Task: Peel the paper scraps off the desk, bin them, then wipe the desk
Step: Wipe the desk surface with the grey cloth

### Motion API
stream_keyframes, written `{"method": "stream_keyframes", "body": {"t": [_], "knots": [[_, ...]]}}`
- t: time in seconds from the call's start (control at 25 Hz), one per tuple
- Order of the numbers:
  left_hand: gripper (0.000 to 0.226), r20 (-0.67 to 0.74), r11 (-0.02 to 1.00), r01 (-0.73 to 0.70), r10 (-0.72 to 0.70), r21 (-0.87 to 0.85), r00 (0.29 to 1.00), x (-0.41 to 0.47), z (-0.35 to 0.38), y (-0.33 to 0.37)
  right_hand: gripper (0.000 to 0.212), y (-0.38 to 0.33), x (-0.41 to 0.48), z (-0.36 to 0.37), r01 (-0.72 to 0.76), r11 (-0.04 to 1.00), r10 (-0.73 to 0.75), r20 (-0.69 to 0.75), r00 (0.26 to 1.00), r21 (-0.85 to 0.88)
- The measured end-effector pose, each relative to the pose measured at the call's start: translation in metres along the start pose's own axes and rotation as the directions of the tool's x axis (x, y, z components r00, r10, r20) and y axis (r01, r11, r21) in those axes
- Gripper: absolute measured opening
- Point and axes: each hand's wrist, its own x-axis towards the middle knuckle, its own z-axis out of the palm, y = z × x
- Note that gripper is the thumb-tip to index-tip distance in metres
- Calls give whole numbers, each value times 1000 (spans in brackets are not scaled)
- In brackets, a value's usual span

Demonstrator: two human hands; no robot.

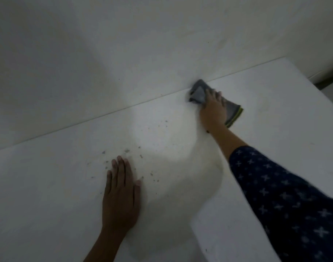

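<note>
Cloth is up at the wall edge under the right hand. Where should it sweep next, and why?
Probably drag the cloth under the right hand back toward the left hand: small grey specks remain scattered on the desk around its fingertips.

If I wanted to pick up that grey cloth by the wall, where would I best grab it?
Probably by the green-edged end of the grey cloth, coming from the right. That end sticks out free past the right hand, which lies flat on the cloth's middle. The other end is bunched against the wall at the desk's far edge, leaving little room there.
</note>
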Motion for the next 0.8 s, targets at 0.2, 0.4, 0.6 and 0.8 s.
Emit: {"method": "stream_keyframes", "body": {"t": [0.2,0.4,0.6,0.8], "knots": [[63,0,1000,6,-6,3,1000,-1,1,0,36,-27,0,-79,-187,973,183,37,982,137],[66,17,1000,-1,1,3,1000,-2,-1,0,57,-64,-145,-105,97,995,-99,-56,993,-30],[71,50,1000,-15,14,27,999,-5,0,-2,60,-61,-281,-17,351,931,-365,211,907,99],[66,27,1000,10,-10,3,1000,-5,3,-1,60,-27,-251,14,347,922,-378,193,906,174]]}}
